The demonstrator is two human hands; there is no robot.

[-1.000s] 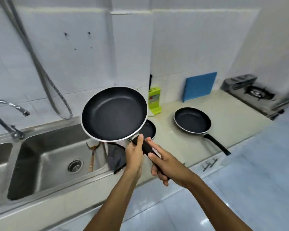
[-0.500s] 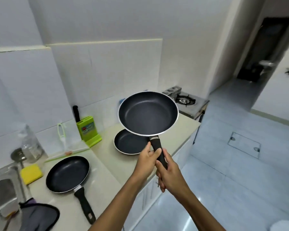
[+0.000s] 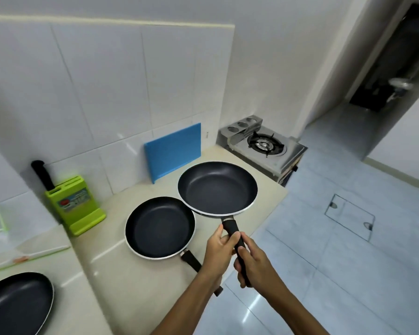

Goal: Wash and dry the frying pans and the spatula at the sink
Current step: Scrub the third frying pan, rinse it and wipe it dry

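Where my hands sit: both on one black handle (image 3: 232, 232), forearms coming in from the bottom of frame.
left hand (image 3: 219, 250): higher on the handle, thumb and fingers pinching it just below the pan.
right hand (image 3: 257, 264): lower down, fingers wrapped round the grip.
held frying pan (image 3: 217, 187): up over the right end of the counter (image 3: 131, 286), near level, dark coating showing inside.
second frying pan (image 3: 159, 227): flat on the counter, just left of the held one; rims overlap in my view, probably not touching, hard to tell.
third frying pan (image 3: 15, 303): on the counter, bottom-left corner, cut by the frame edge.
knife block (image 3: 76, 204): green, against the wall tiles, one black-handled knife (image 3: 42, 175) stuck in it.
cutting board (image 3: 173, 151): blue, leaning on the wall behind the pans.
gas stove (image 3: 264, 146): beyond the held pan, at the counter's far end.
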